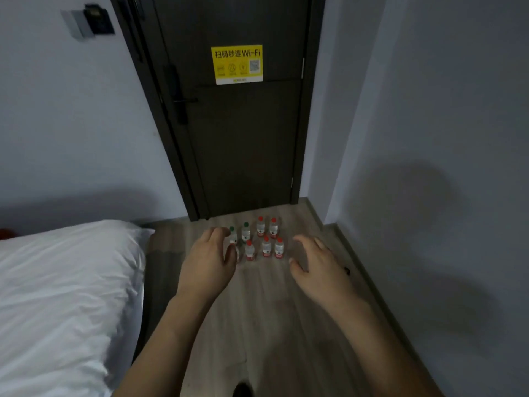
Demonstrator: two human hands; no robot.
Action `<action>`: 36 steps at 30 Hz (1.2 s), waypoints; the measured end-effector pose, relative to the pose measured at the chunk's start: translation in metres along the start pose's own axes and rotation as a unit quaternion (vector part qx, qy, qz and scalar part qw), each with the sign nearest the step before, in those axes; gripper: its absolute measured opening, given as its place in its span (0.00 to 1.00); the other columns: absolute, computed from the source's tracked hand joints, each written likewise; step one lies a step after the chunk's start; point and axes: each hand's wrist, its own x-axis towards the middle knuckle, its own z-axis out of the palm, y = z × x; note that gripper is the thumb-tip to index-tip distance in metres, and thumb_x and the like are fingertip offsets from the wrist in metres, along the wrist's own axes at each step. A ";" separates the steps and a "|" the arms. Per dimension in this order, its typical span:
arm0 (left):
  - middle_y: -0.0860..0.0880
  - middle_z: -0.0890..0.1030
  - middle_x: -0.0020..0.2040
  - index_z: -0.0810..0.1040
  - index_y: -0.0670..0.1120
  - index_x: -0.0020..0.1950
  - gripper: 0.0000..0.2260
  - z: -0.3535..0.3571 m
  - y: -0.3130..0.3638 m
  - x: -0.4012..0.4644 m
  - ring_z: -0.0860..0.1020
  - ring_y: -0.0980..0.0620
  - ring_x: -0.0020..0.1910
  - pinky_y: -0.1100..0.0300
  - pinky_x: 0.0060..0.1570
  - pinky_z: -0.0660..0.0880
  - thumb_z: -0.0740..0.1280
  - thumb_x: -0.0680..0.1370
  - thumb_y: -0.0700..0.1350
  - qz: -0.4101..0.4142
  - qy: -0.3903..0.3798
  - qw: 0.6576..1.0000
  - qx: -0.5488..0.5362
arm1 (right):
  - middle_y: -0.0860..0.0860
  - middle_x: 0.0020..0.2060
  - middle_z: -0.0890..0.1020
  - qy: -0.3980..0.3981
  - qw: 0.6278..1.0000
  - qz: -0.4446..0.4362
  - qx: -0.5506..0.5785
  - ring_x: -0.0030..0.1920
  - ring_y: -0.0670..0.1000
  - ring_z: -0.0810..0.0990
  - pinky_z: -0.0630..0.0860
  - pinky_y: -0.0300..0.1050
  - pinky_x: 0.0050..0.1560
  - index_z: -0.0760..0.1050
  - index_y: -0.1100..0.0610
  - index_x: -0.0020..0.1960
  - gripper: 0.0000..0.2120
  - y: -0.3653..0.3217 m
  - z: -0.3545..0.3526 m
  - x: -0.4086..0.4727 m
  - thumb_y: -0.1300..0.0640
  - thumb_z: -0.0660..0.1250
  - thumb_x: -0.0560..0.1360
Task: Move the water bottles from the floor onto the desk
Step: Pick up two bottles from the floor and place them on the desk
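Bottles [256, 240] were standing upright in a cluster on the wood floor [272, 310], right in front of the dark door [243, 138] w/ a yellow Wi-Fi sticker [237, 64]. My left hand [207, 262] was out w/ fingers loosely curled, holding nothing and covering the nearest-left bottle. Right hand [315, 265] was spread, empty, just beside the group. White bed [63, 296] crowded the left side, wall [429, 167] on the right.
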 end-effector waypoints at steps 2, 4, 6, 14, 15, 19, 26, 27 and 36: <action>0.48 0.78 0.61 0.76 0.46 0.66 0.16 -0.002 -0.020 0.042 0.78 0.51 0.56 0.62 0.49 0.69 0.65 0.80 0.49 0.002 0.010 1.000 -0.002 | 0.42 0.66 0.72 0.003 1.000 0.006 -0.002 0.56 0.36 0.66 0.59 0.26 0.48 0.66 0.45 0.70 0.22 -0.010 0.012 0.040 0.48 0.65 0.77; 0.48 0.78 0.61 0.76 0.46 0.65 0.16 0.001 -0.037 0.080 0.78 0.50 0.57 0.63 0.49 0.69 0.65 0.80 0.49 0.007 0.007 1.000 -0.001 | 0.43 0.67 0.72 0.009 1.000 0.023 -0.007 0.60 0.41 0.71 0.65 0.34 0.53 0.66 0.45 0.71 0.23 -0.015 0.023 0.077 0.48 0.66 0.77; 0.48 0.78 0.61 0.76 0.46 0.65 0.16 0.008 -0.049 0.110 0.78 0.50 0.57 0.63 0.49 0.68 0.65 0.79 0.49 0.001 -0.008 1.000 -0.005 | 0.45 0.67 0.72 0.010 0.999 0.036 -0.006 0.63 0.46 0.72 0.66 0.37 0.56 0.67 0.47 0.71 0.24 -0.016 0.032 0.106 0.49 0.66 0.77; 0.52 0.76 0.63 0.74 0.51 0.67 0.16 0.057 -0.105 0.217 0.77 0.55 0.56 0.63 0.48 0.69 0.63 0.80 0.53 -0.021 -0.067 0.997 -0.011 | 0.46 0.65 0.74 -0.019 0.999 0.039 0.005 0.59 0.43 0.72 0.66 0.35 0.53 0.69 0.50 0.70 0.22 -0.002 0.077 0.225 0.51 0.65 0.77; 0.52 0.76 0.63 0.73 0.51 0.67 0.16 0.061 -0.112 0.233 0.77 0.55 0.56 0.63 0.49 0.69 0.63 0.80 0.52 -0.027 -0.070 0.997 -0.011 | 0.46 0.65 0.74 -0.027 0.999 0.036 0.011 0.59 0.43 0.72 0.66 0.36 0.54 0.68 0.49 0.70 0.22 0.000 0.084 0.244 0.51 0.65 0.77; 0.53 0.77 0.63 0.72 0.52 0.67 0.16 0.079 -0.133 0.302 0.75 0.59 0.53 0.64 0.48 0.69 0.63 0.80 0.54 -0.040 -0.082 0.996 0.015 | 0.44 0.65 0.74 -0.040 0.997 0.054 0.030 0.58 0.41 0.72 0.68 0.34 0.53 0.68 0.46 0.70 0.22 0.010 0.104 0.325 0.48 0.66 0.77; 0.50 0.77 0.64 0.73 0.50 0.67 0.16 0.118 -0.174 0.409 0.78 0.54 0.54 0.63 0.50 0.70 0.63 0.80 0.52 -0.036 -0.112 0.992 0.035 | 0.51 0.66 0.74 -0.092 0.993 0.072 0.018 0.63 0.51 0.74 0.72 0.49 0.64 0.68 0.53 0.69 0.21 0.028 0.155 0.444 0.53 0.66 0.77; 0.50 0.77 0.64 0.73 0.50 0.67 0.16 0.128 -0.183 0.418 0.78 0.54 0.53 0.62 0.51 0.71 0.63 0.80 0.52 -0.039 -0.122 0.991 0.034 | 0.51 0.65 0.75 -0.096 0.992 0.075 0.015 0.63 0.52 0.74 0.72 0.50 0.63 0.69 0.54 0.68 0.21 0.033 0.165 0.455 0.54 0.66 0.77; 0.50 0.75 0.67 0.71 0.49 0.71 0.19 0.381 -0.325 0.452 0.78 0.52 0.59 0.58 0.57 0.76 0.63 0.81 0.51 -0.040 -0.259 0.964 0.039 | 0.53 0.58 0.79 -0.177 0.977 0.117 -0.032 0.56 0.55 0.79 0.74 0.46 0.55 0.72 0.52 0.63 0.19 0.181 0.395 0.525 0.54 0.68 0.74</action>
